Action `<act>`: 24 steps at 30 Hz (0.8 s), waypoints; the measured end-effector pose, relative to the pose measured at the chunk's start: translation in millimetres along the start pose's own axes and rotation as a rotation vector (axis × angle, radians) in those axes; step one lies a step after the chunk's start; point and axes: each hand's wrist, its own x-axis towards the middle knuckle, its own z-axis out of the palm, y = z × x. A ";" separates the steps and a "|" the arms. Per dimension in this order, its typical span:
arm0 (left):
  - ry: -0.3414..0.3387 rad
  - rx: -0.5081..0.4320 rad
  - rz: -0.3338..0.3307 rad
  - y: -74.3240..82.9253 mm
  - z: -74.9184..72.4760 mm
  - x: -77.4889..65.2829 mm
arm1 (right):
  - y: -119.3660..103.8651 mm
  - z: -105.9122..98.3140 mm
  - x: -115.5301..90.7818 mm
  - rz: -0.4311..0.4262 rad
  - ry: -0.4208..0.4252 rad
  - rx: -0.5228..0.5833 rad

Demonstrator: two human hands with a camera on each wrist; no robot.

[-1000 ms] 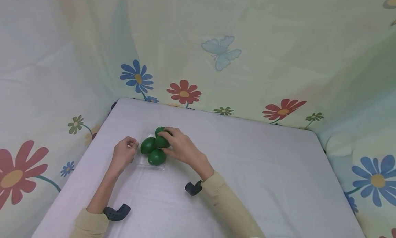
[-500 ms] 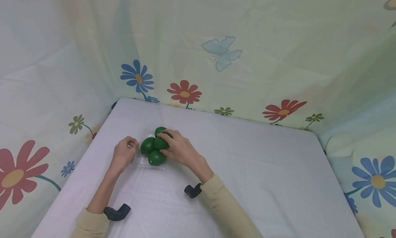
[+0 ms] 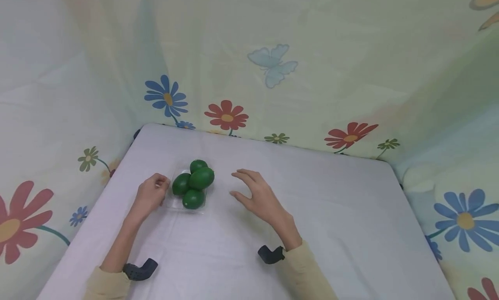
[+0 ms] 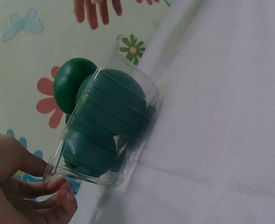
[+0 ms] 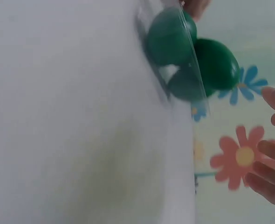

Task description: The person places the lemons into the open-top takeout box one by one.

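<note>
A clear plastic tray [image 3: 175,207] stands on the table at left centre and holds several dark green, smooth oval fruits [image 3: 193,199]. One fruit [image 3: 202,177] lies on top of the others, rising above the rim, as the left wrist view also shows. At the tray's left side, my left hand [image 3: 149,193] pinches the rim between thumb and curled fingers. My right hand [image 3: 263,200] hovers to the right of the tray with fingers spread and nothing in it. In the right wrist view, its fingers [image 5: 270,186] are apart from the top fruit [image 5: 216,64].
A white cloth covers the table [image 3: 312,204]. Hanging fabric [image 3: 331,66] printed with flowers and a butterfly encloses the back and sides. A dark wrist-worn device [image 3: 141,269] sits on the left wrist, another dark device [image 3: 270,254] on the right.
My right hand has let go of the top fruit and drawn away to the right, its fingers opening. The fruit stays on the pile. My left hand keeps its place at the tray's rim.
</note>
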 end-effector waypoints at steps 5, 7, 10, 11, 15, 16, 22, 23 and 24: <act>0.051 0.125 0.063 5.9 -4.5 -4.8 | 13.7 -21.0 -28.6 0.058 0.067 0.000; 0.090 0.190 0.094 9.8 -4.1 -7.1 | 17.8 -27.0 -37.5 0.058 0.092 -0.012; 0.143 0.269 0.194 17.8 -1.0 -10.3 | 22.9 -33.7 -48.4 0.050 0.118 -0.049; 0.158 0.297 0.248 21.0 0.4 -11.3 | 24.2 -35.8 -51.3 0.049 0.124 -0.063; 0.199 0.399 0.503 34.8 6.9 -14.8 | 27.3 -43.5 -58.0 0.050 0.144 -0.114; 0.202 0.419 0.557 38.0 8.5 -15.8 | 27.2 -45.4 -58.9 0.051 0.147 -0.130; 0.148 0.488 0.694 53.6 17.4 -23.6 | 26.2 -53.2 -63.7 0.047 0.136 -0.258; 0.137 0.503 0.704 55.8 18.6 -25.1 | 26.1 -54.4 -65.0 0.054 0.124 -0.279; 0.129 0.518 0.715 57.5 19.7 -26.2 | 26.2 -55.7 -66.5 0.065 0.106 -0.298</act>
